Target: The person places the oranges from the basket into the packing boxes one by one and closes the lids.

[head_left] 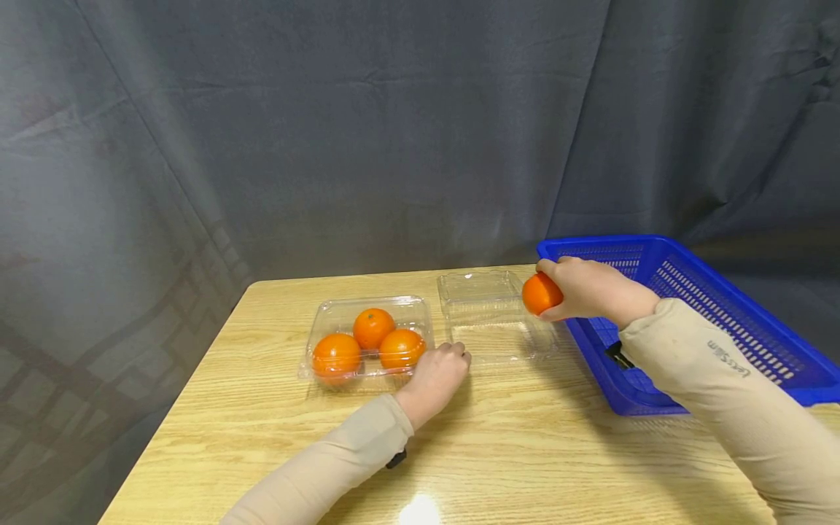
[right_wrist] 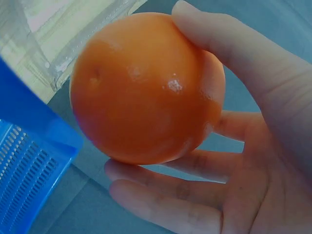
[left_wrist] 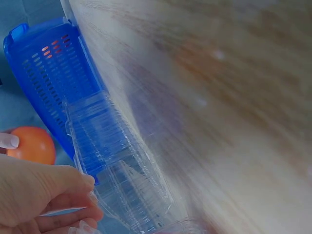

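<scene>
In the head view my right hand [head_left: 590, 288] grips an orange [head_left: 542, 294] in the air, between the clear plastic clamshell [head_left: 494, 339] and the blue basket. The right wrist view shows the thumb on one side of this orange [right_wrist: 146, 92] and the fingers on the other. My left hand [head_left: 436, 375] is low, between two clamshells. Its thumb and fingers [left_wrist: 87, 183] pinch the near-left edge of the right clamshell [left_wrist: 131, 180], whose lid lies folded back. Beside it on the left, another clear clamshell [head_left: 315, 328] holds three oranges [head_left: 374, 328].
A blue perforated basket [head_left: 741, 292] stands at the right of the wooden table [head_left: 262, 430], tilted in my view, its left wall near my right forearm. A grey curtain [head_left: 394, 146] hangs behind the table's back edge.
</scene>
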Action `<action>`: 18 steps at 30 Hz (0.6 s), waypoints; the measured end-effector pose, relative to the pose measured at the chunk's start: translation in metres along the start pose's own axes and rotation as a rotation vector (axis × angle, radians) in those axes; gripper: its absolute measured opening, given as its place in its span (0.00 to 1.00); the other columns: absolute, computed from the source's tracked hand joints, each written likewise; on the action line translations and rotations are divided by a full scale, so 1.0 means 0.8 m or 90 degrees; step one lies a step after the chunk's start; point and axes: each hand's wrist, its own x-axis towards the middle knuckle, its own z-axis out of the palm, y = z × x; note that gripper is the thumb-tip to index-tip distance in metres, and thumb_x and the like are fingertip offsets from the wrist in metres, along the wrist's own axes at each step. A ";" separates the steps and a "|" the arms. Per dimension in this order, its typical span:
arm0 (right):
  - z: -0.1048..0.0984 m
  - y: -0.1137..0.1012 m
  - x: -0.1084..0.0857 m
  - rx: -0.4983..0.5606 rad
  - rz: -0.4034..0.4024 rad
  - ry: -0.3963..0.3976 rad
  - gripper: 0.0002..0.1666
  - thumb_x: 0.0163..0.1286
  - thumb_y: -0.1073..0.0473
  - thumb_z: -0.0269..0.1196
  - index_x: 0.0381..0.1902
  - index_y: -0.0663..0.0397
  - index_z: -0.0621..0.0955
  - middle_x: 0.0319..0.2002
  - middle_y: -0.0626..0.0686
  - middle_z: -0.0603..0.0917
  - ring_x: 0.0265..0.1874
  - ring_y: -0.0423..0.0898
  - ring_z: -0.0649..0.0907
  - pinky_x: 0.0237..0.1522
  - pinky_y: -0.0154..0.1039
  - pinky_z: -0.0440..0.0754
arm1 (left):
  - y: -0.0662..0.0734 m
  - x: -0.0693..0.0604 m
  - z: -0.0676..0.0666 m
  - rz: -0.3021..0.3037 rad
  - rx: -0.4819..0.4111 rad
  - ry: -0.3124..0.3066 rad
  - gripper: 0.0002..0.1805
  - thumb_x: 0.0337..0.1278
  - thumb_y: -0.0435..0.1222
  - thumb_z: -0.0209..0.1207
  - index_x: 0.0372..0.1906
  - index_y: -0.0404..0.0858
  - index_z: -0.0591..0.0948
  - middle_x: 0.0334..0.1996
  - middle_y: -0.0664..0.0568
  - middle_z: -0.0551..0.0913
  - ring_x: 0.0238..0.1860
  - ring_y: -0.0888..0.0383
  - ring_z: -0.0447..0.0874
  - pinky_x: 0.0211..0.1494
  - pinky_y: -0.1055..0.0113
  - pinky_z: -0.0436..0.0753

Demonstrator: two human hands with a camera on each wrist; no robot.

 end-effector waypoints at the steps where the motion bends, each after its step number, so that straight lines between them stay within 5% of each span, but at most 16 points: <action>1: 0.001 -0.002 0.001 0.001 -0.002 0.000 0.34 0.45 0.48 0.72 0.46 0.61 0.74 0.30 0.59 0.79 0.25 0.50 0.77 0.23 0.42 0.78 | 0.000 0.000 0.000 0.000 0.000 -0.002 0.05 0.43 0.31 0.66 0.27 0.45 0.85 0.25 0.59 0.81 0.22 0.68 0.77 0.21 0.80 0.78; 18: 0.015 -0.016 0.009 0.010 -0.044 0.009 0.29 0.42 0.50 0.74 0.39 0.57 0.75 0.30 0.54 0.79 0.23 0.48 0.77 0.22 0.39 0.76 | 0.002 0.001 0.000 0.001 0.013 0.001 0.05 0.44 0.32 0.66 0.28 0.46 0.85 0.25 0.60 0.81 0.22 0.68 0.77 0.20 0.81 0.77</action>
